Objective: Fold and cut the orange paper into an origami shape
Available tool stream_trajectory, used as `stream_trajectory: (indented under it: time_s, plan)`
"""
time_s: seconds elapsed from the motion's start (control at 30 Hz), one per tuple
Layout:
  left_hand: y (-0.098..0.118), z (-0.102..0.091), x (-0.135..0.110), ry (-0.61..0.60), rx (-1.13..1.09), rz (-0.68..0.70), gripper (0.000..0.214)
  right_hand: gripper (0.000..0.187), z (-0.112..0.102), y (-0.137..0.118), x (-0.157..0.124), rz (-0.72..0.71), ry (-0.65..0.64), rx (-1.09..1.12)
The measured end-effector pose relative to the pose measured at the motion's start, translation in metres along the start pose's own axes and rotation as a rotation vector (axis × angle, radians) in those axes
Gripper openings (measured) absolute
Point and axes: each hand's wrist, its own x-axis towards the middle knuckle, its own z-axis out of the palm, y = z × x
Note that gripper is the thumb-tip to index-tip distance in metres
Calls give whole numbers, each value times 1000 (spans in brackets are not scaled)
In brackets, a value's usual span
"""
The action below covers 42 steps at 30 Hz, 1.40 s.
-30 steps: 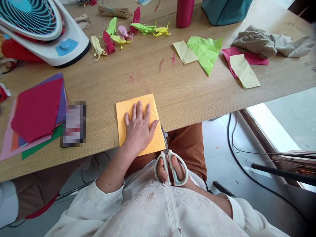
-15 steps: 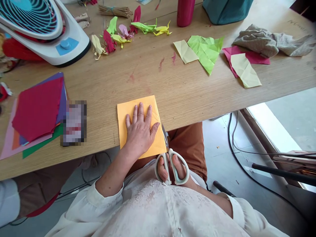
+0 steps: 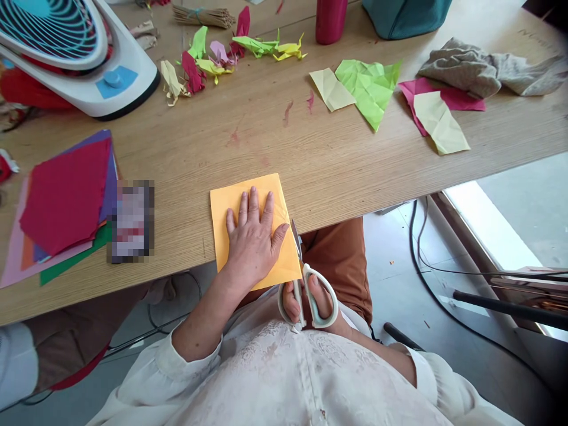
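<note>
Not much changed since a second ago: orange paper sheet (image 3: 224,207) kept pinned flat at near edge of wooden table (image 3: 332,160) by left hand (image 3: 252,239), fingers spread. Scissors (image 3: 305,296), handles gripped by right hand (image 3: 320,302), nudged slightly forward along sheet's right edge. Cut judged barely advanced.

White lace-patterned blouse (image 3: 284,378), gathered cuffs (image 3: 193,355), rust-orange trousers (image 3: 339,260)

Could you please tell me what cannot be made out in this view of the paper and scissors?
In the head view:
- scissors blades: mostly hidden by the orange paper's edge; open or closed, unclear.
- paper's middle: covered by the left hand.
- right hand: mostly behind the scissor handles.
- object beside the coloured sheets: blurred out.
- red bottle, teal bag: cut off by the top edge.
</note>
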Motion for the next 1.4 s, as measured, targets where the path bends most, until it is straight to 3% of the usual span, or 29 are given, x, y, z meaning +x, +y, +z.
stream_trajectory:
  time_s: [0.33, 0.53, 1.23, 1.4]
  plan:
    - [1, 3, -6, 23, -14, 20, 70, 48, -1, -1, -1, -12, -20, -48]
    - [1, 3, -6, 25, -3, 30, 71, 65, 3, -7, 4, 11, -70, -143]
    - [7, 5, -28, 34, -15, 70, 71, 65, 4, -11, -5, 17, -124, -181]
    - [2, -9, -22, 10, -36, 85, 67, 62, 3, -10, -1, -28, -90, -195]
